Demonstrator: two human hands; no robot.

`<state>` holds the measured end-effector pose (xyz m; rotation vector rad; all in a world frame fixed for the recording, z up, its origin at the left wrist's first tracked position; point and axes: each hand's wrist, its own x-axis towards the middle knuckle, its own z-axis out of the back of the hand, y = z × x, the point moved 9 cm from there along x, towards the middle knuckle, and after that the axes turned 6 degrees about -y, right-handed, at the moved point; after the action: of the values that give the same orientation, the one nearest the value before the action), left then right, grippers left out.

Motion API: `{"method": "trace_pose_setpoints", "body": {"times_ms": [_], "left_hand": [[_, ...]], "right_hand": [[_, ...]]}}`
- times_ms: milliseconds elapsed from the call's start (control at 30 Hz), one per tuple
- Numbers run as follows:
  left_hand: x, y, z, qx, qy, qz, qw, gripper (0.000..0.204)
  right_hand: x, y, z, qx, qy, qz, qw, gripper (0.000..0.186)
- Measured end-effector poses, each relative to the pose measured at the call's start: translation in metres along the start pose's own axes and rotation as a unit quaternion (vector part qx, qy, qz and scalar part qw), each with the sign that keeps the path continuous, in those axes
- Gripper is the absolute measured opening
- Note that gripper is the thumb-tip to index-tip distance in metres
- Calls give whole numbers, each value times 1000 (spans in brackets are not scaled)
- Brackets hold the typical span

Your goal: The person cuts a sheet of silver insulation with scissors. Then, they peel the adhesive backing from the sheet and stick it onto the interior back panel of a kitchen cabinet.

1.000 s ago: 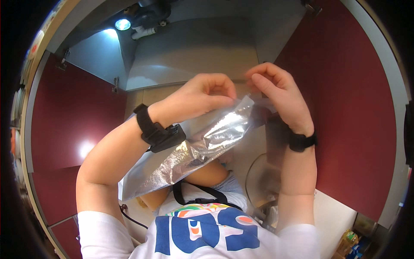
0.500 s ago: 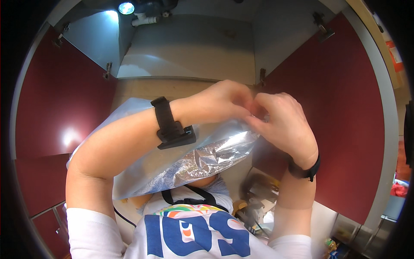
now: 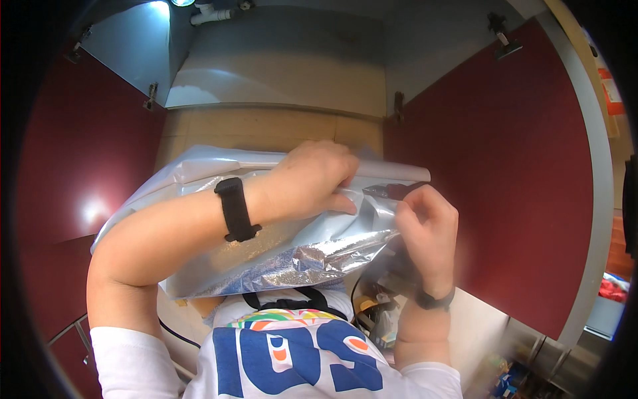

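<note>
A wide, shiny silver foil sheet [image 3: 312, 258] with pale translucent film lies across my lap, its surface creased. The film's far edge [image 3: 399, 170] curls into a roll at the upper right. My left hand [image 3: 318, 174] grips the sheet near its right end, with the fingers curled over the film and the thumb lower down. At the right-hand corner my right hand [image 3: 430, 223] pinches the foil's edge between thumb and fingers. Part of the sheet is hidden under my left forearm.
An open cabinet stands ahead, with dark red doors [image 3: 505, 173] [image 3: 93, 153] swung out on both sides. Inside are a white pipe [image 3: 212, 16] and a bright lamp [image 3: 182, 2]. Cluttered items [image 3: 379, 309] sit below my right arm, and a tiled floor strip [image 3: 232, 126] runs before the cabinet.
My hands, close together before, are now apart. The right hand has moved down and toward me, the left slightly left and down. The film's far edge now shows as a curled roll.
</note>
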<state>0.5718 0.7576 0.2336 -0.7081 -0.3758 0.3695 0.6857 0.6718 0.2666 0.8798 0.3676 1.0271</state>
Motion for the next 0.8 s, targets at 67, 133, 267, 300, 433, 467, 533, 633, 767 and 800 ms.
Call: {"method": "trace_pose_setpoints", "body": {"times_ms": [67,133,267,300,433,467,533,633,767,800], "left_hand": [[-3,-4,-3,21,5,1,1000,25],[-5,-9,-4,27,23,-7,999,23],[-21,-6,-29,17,86,6,996,21],[-22,-6,-33,16,88,4,996,21],[-21,-1,-43,26,138,39,989,24],[-21,-1,-45,31,153,40,987,24],[-22,-2,-50,35,177,48,982,27],[-24,-4,-61,57,233,66,968,31],[-22,-7,-70,72,245,62,965,30],[-22,-4,-71,57,264,83,959,29]], "right_hand": [[-3,1,3,14,-15,-2,1000,5],[-3,2,16,63,-53,-27,996,5],[-15,-11,46,203,-123,-89,967,9],[-20,-15,50,221,-135,-86,962,9],[-48,-31,59,263,-158,-95,947,10],[-55,-37,66,297,-185,-80,933,11],[-70,-44,76,326,-219,-68,917,13],[-94,-46,82,341,-247,-86,903,14],[-124,-47,86,337,-274,-67,898,12],[-131,-47,84,329,-265,-66,904,12]]}}
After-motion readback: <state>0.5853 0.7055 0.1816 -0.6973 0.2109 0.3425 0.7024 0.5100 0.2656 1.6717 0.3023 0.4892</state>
